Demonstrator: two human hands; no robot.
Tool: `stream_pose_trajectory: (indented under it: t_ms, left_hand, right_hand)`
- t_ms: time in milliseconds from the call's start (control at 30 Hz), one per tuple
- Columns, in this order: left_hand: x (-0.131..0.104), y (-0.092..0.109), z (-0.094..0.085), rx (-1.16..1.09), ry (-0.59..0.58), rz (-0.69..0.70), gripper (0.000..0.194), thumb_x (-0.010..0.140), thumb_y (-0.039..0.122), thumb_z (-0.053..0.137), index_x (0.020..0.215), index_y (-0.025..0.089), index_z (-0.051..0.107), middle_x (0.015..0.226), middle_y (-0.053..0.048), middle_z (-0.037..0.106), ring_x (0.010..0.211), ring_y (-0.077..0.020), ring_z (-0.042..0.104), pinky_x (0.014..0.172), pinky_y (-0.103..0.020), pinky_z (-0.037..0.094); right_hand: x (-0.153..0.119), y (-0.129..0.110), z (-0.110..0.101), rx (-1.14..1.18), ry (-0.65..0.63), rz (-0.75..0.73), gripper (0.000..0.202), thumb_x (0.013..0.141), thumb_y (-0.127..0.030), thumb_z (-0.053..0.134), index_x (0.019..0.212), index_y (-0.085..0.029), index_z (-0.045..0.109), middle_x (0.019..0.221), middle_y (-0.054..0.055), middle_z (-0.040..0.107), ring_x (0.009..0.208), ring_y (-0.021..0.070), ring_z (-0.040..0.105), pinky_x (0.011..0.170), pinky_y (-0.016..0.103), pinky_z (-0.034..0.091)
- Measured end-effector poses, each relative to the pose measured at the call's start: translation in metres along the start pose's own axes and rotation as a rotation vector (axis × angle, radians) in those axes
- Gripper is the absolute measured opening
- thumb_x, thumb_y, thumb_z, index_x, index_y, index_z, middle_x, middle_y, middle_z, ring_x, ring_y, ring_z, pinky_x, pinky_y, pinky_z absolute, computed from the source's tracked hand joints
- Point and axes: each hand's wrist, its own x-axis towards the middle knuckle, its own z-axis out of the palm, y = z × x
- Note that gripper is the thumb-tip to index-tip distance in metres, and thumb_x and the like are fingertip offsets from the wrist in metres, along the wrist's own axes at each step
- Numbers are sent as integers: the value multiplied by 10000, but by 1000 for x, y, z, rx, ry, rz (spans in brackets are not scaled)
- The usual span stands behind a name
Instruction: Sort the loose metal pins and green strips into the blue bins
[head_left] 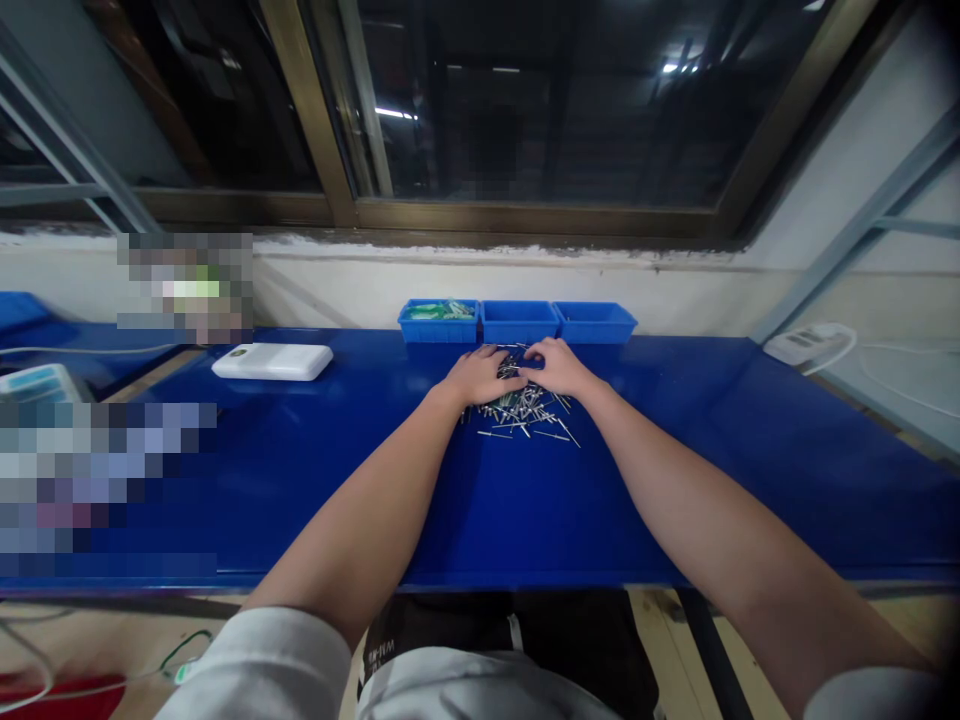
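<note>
A loose pile of pop rivets (525, 405), thin and silvery with some green bits among them, lies on the blue tabletop. My left hand (478, 377) rests on the pile's left side, fingers stretched out and thumb pointing right. On the right side, my right hand (559, 367) reaches into the far part of the pile with bent fingers, its thumb apart from them. I see nothing gripped in either hand, though the fingertips partly cover the rivets. Several single rivets lie scattered along the near edge.
Behind the pile stand three blue bins: the left bin (439, 330) holds green-and-silver pieces, with a middle bin (519, 325) and right bin (600, 325) beside it. A white device (272, 361) lies left, a power strip (806, 343) right. Blurred patches cover the far left.
</note>
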Motion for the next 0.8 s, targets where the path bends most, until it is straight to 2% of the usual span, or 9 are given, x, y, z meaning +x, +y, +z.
stream_pose_trajectory:
  t_ms: [133, 267, 433, 633, 800]
  left_hand:
    - [2, -1, 2, 21, 19, 23, 736, 803, 686, 366, 1345, 195, 446, 1444, -113, 399, 1341, -290, 339, 1081, -415, 289]
    - [4, -3, 4, -4, 49, 58, 676, 825, 641, 385, 1308, 179, 493, 1392, -119, 467, 1304, -274, 399, 1047, -390, 341]
    - [4, -4, 6, -13, 88, 73, 630, 824, 606, 436, 1268, 169, 529, 1346, -125, 516, 1277, -275, 435, 1034, -395, 362]
    - [6, -5, 6, -43, 258, 151, 476, 850, 445, 494, 1215, 145, 555, 1226, -121, 606, 1127, -240, 563, 962, -349, 430]
    - [9, -4, 3, -69, 362, 246, 247, 883, 295, 469, 976, 168, 660, 972, -77, 696, 921, -198, 637, 860, -318, 469]
  right_hand:
    - [2, -2, 4, -4, -32, -17, 150, 766, -310, 613, 815, -178, 665, 798, 51, 566, 778, 181, 527, 769, 328, 420]
    - [3, -3, 3, 5, -66, -24, 111, 793, -263, 587, 770, -175, 651, 764, 42, 560, 738, 165, 526, 722, 298, 412]
    - [4, -3, 4, -27, -100, -41, 123, 828, -225, 537, 770, -172, 631, 799, 59, 590, 803, 186, 534, 770, 312, 394]
    - [3, -9, -1, 42, -63, -60, 169, 872, -223, 466, 784, -160, 596, 844, 74, 603, 838, 189, 536, 790, 305, 391]
    - [3, -19, -7, 49, -46, -72, 246, 910, -247, 405, 723, -170, 546, 792, 64, 589, 797, 178, 525, 756, 288, 380]
